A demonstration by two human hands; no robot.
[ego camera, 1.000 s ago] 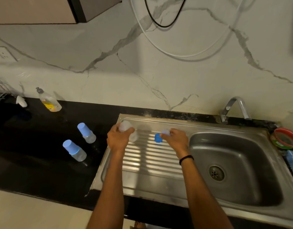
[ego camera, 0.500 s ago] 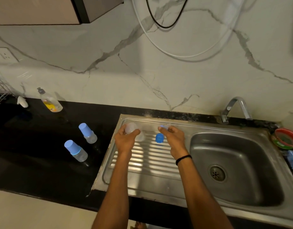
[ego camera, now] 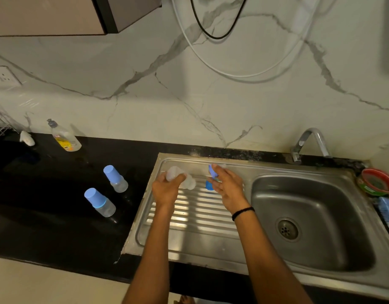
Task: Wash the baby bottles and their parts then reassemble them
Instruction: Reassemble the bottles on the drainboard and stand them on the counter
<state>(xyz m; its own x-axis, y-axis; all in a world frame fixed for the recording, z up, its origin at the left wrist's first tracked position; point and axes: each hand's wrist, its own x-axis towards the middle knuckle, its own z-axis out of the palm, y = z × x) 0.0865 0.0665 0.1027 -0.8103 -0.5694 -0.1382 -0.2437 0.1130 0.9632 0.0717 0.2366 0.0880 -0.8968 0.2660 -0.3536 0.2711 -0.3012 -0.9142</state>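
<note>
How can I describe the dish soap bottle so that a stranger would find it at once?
Start at the black counter left of the steel sink. Follow it to the marble wall; the dish soap bottle stands near it. Unlike the two blue-capped baby bottles nearer the front, it has a dark cap and a yellow label.

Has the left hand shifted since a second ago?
Yes. The left hand, gripping the clear bottle, has moved slightly right: earlier it overlapped the sink's left rim; now it lies wholly inside that rim, over the drainboard.
</note>
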